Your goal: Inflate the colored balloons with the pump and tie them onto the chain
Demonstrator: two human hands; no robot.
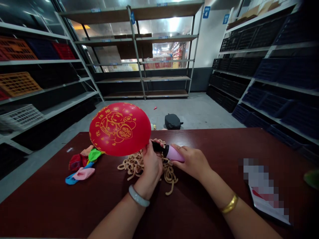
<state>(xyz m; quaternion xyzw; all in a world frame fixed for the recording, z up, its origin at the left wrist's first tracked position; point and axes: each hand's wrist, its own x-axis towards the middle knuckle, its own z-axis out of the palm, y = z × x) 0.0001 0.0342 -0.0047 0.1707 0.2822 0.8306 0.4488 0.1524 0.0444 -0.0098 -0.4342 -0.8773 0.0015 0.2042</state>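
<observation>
A blown-up red balloon (pixel 119 129) with yellow printed figures and characters is up above the table, left of centre. My left hand (pixel 152 161) is closed around its neck end, at the black front part of a hand pump (pixel 175 154) with a pink-purple body. Around that pink body, my right hand (pixel 193 161) is closed. How the balloon's mouth sits on the pump is hidden by my left fingers. Beneath my left hand lies a heap of tan cord-like strands (pixel 133 165), partly covered. Several flat balloons (pixel 83 173) in red, green, blue and pink lie to the left.
The dark red-brown table (pixel 204 209) spans the front. At right lies a flat, pixelated object (pixel 267 196); something green (pixel 311 179) shows at the edge. A dark grey bag-like thing (pixel 172 121) is beyond the table. Shelves with crates (pixel 21 83) line the sides.
</observation>
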